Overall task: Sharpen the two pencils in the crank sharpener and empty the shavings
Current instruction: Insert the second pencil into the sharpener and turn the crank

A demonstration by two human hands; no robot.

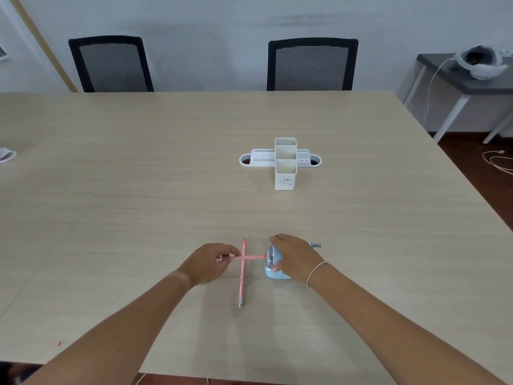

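The held pencil lies level, its long axis running left to right, its right end at the front opening of the sharpener. Whether the tip is already seated in the hole is hard to tell from this angle. The left hand pinches it near the far left end, fingers curled round the shaft, so the push into the sharpener would run rightward along the pencil's own length.

The second pencil rests on the bench, long axis running away from the person, point at the far end and eraser end nearest. It passes under the held pencil, the two making a cross. It looks already pointed, though that is a judgement from a small tip.

The right hand is clamped over the top of the sharpener, fingers wrapped down its front, steadying it. The crank sticks out past the hand to the right, untouched. Cranking would need the right hand to shift there, it being the nearer one.

Farther off stands a white organiser, with two chairs beyond the bench edge.
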